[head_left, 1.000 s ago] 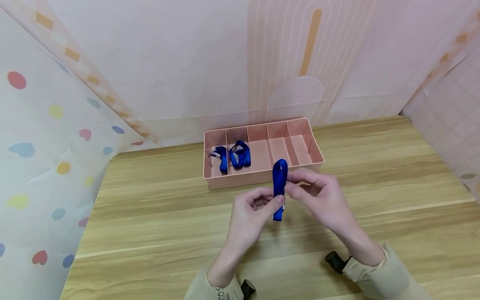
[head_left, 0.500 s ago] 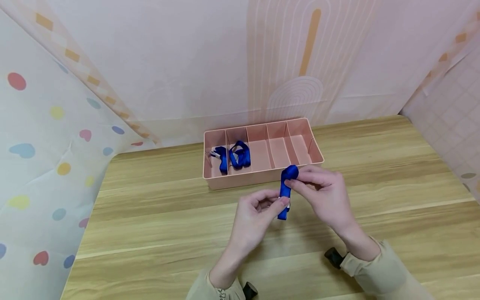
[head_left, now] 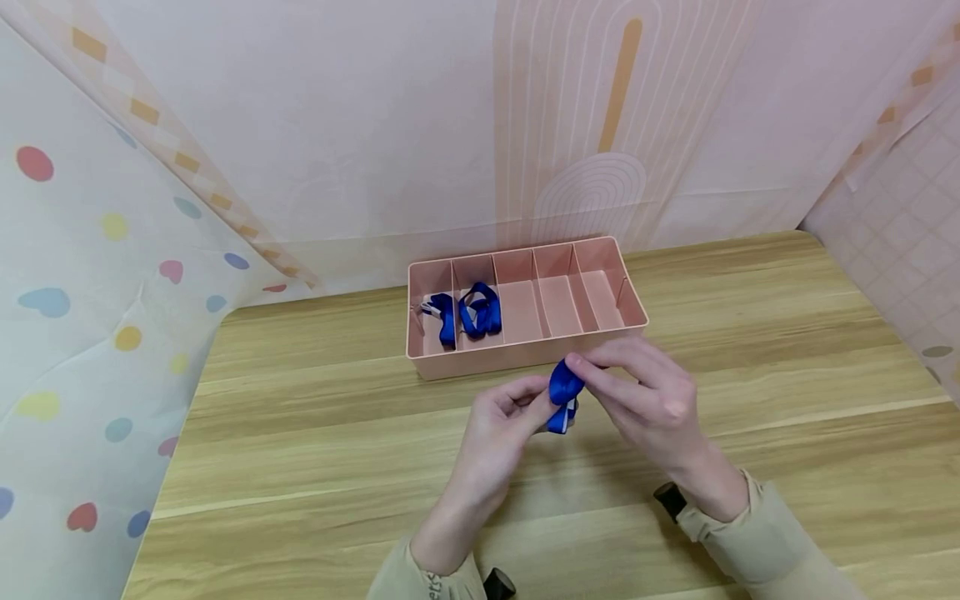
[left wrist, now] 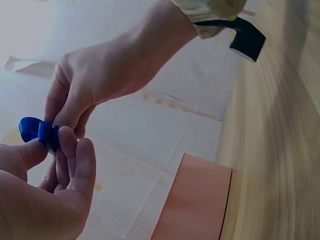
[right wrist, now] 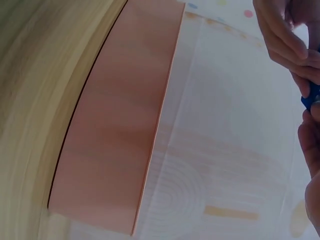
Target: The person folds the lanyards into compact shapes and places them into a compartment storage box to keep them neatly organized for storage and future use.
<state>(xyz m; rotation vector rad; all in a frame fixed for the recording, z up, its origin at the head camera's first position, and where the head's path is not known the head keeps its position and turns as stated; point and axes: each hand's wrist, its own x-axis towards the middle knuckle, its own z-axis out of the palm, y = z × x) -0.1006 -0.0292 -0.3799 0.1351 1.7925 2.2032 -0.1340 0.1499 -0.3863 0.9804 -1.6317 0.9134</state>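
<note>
A blue lanyard [head_left: 565, 385], a flat satin strap folded into a short bundle, is held in the air before the pink box. My left hand [head_left: 498, 435] pinches its lower part between thumb and fingers. With thumb and fingertips my right hand [head_left: 658, 408] grips the upper fold, which is bent down over the left thumb. A small whitish piece shows near the lower end. In the left wrist view the bundle [left wrist: 46, 133] sits between both hands' fingertips. The right wrist view shows only a bit of blue strap [right wrist: 311, 96] at its edge.
The pink divided box [head_left: 480, 363] stands behind the hands, near the patterned wall. Blue lanyards lie in its two leftmost compartments: one lanyard [head_left: 447, 321] with whitish ends, another lanyard [head_left: 491, 312] coiled. Wood-grain tabletop [head_left: 315, 433] surrounds the box.
The lanyard's upright upper loop has been folded down toward the left thumb by the right hand, making the bundle shorter. The left hand keeps its pinch; the box has not moved.
</note>
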